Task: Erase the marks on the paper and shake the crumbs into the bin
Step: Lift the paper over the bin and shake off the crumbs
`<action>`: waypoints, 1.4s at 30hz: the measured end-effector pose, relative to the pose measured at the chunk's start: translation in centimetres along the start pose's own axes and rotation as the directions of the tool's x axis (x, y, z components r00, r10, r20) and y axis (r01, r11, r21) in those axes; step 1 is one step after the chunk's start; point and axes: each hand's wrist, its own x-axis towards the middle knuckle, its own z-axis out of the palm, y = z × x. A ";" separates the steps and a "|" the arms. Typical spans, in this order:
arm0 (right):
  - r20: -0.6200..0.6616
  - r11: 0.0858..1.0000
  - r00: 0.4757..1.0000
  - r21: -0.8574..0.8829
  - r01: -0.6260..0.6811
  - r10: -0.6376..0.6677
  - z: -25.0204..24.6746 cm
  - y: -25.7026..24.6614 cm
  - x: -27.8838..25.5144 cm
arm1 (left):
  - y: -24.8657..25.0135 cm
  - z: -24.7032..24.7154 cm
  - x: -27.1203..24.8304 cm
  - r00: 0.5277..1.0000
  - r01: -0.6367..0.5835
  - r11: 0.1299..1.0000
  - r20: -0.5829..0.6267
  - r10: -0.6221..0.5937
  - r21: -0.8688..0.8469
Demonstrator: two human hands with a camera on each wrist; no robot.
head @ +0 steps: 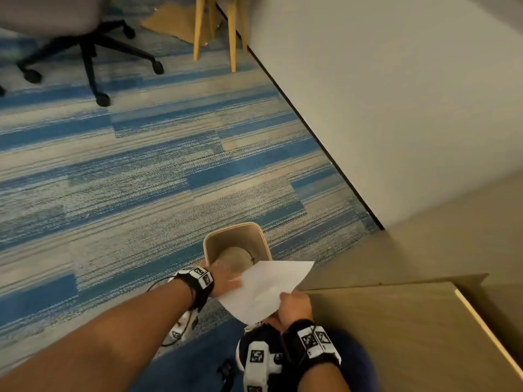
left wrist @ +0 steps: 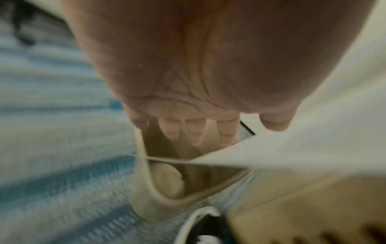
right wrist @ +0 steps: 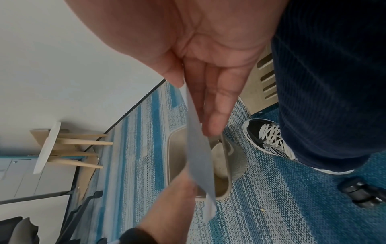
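Head view looks down at a white paper [head: 266, 287] held tilted over the open mouth of a beige bin [head: 237, 244] standing on the blue striped carpet [head: 141, 171]. At the sheet's near edge the right hand [head: 294, 305] pinches it, thumb on top; the right wrist view shows straight fingers [right wrist: 217, 99] under the sheet against the thumb. Against the sheet's left edge lies the left hand [head: 225, 280], its fingers [left wrist: 194, 132] straight and reaching over the bin's rim, released rather than clenched. One far corner of the sheet juts past the bin's right rim. A wooden table [head: 396, 335] edge runs just right of the right hand, and a wall [head: 396, 108] closes the right side; carpet lies open to the left and ahead as far as an office chair [head: 85, 46] and a wooden-legged stool [head: 215, 29]
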 end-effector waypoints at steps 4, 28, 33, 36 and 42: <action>0.050 0.916 0.996 0.391 -0.087 0.073 0.8 0.9 1.8 | 2.5 0.1 -0.2 0.993 -0.114 0.964 0.015 0.121 -0.241; -0.050 0.956 0.998 0.293 -0.010 0.026 0.6 2.7 3.8 | 3.9 -3.2 -0.4 0.809 -0.289 0.955 -0.551 0.205 -0.069; -0.113 0.973 0.993 0.233 -0.007 0.035 0.2 2.3 3.0 | 5.6 2.5 -6.2 0.835 -0.547 0.829 -0.130 0.534 -0.111; -0.078 0.962 0.997 0.273 0.006 0.016 0.3 2.7 3.3 | 2.2 2.1 -5.4 0.969 -0.229 0.930 -0.162 0.188 -0.288; -0.047 0.914 0.998 0.405 -0.017 0.039 0.2 2.1 2.6 | 3.0 4.4 -7.2 0.947 -0.313 0.899 -0.025 0.321 -0.306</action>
